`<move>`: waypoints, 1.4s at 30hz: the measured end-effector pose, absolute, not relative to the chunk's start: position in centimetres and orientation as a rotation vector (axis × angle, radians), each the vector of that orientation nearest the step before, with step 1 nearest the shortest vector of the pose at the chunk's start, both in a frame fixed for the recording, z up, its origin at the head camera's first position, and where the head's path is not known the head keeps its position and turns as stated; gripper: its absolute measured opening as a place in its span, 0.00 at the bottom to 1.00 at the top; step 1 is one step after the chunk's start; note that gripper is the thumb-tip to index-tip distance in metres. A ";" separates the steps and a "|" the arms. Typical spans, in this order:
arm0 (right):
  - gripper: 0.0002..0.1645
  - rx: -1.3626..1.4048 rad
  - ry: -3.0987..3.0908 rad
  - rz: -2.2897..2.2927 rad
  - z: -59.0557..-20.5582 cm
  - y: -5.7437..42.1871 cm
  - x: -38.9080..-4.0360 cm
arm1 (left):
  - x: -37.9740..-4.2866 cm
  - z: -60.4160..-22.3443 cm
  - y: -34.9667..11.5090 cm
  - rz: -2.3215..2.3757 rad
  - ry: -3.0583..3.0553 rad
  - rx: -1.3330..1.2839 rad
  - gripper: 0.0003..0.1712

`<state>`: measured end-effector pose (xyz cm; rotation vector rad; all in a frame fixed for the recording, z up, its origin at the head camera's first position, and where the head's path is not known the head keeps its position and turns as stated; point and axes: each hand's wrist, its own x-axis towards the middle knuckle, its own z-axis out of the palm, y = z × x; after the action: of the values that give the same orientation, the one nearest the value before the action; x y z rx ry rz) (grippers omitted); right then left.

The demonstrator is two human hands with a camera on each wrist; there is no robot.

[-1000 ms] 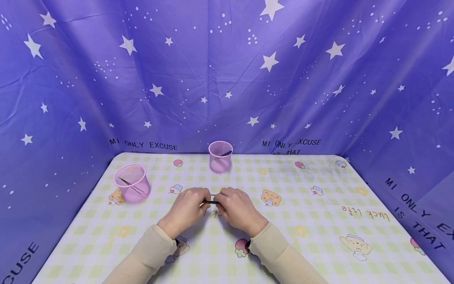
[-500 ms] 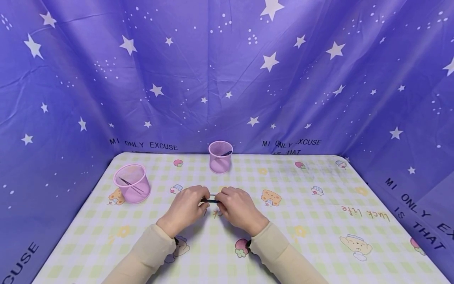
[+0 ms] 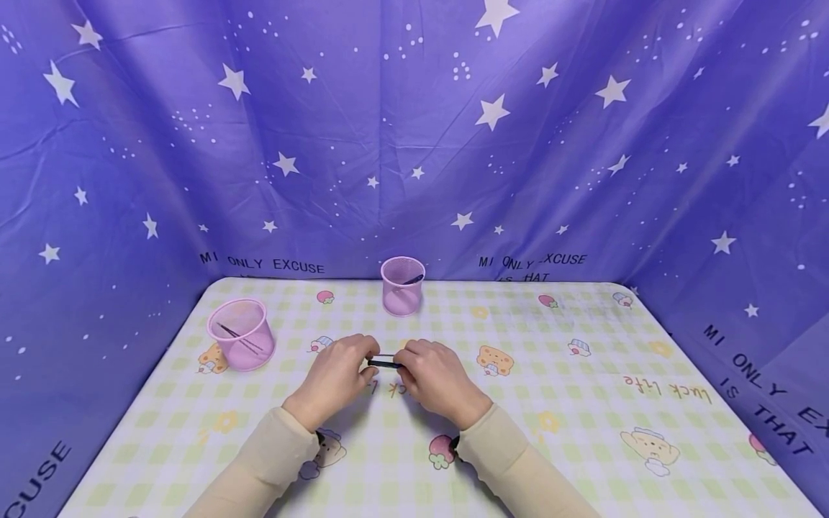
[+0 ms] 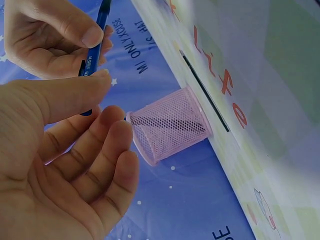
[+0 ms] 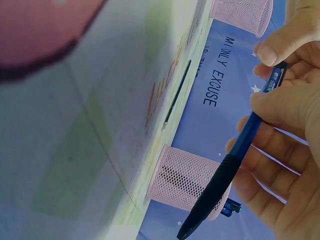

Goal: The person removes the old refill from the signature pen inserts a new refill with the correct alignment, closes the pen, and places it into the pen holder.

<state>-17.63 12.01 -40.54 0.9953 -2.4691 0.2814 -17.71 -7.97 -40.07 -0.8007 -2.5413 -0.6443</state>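
My right hand (image 3: pixel 437 374) pinches a blue and black ballpoint pen (image 5: pixel 240 140) between thumb and fingers. The pen's black grip end points away from the left hand in the right wrist view. My left hand (image 3: pixel 337 370) is close at the pen's clip end, thumb and forefinger parted around it with the other fingers relaxed. Whether the left thumb touches the pen, I cannot tell. Behind the hands a thin dark pen refill (image 4: pixel 205 90) lies on the tablecloth. In the head view the hands hide most of it.
A pink mesh cup (image 3: pixel 401 298) with a pen in it stands at the table's back middle. Another pink mesh cup (image 3: pixel 249 349), holding thin dark sticks, stands at the left. A checked cloth (image 3: pixel 583 460) covers the table, and a starry blue curtain (image 3: pixel 414 129) surrounds it.
My left hand has shifted slightly up and left, its thumb and forefinger spreading apart. More of the pen's clip end shows. The right hand and the cups look nearly unchanged.
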 end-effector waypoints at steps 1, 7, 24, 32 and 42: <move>0.05 0.996 -2.470 0.279 -40.5 12.0 -17.6 | -17.7 -40.1 -8.0 -0.644 -2.545 -0.796 0.15; 0.05 0.994 -2.468 0.280 -40.5 12.0 -17.6 | -17.7 -40.0 -8.0 -0.654 -2.569 -0.769 0.15; 0.07 0.984 -2.444 0.318 -40.4 12.3 -17.9 | -18.0 -40.3 -8.3 -0.700 -2.605 -0.714 0.15; 0.07 0.964 -2.428 0.325 -40.2 12.5 -18.0 | -18.2 -40.4 -8.3 -0.711 -2.601 -0.698 0.14; 0.06 0.934 -2.419 0.326 -39.5 12.8 -18.1 | -18.4 -40.6 -8.4 -0.723 -2.614 -0.665 0.14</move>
<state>-18.09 12.82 -39.49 0.9345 -2.4186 0.3258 -18.36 -8.39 -40.61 -0.6651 -2.6139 -0.7232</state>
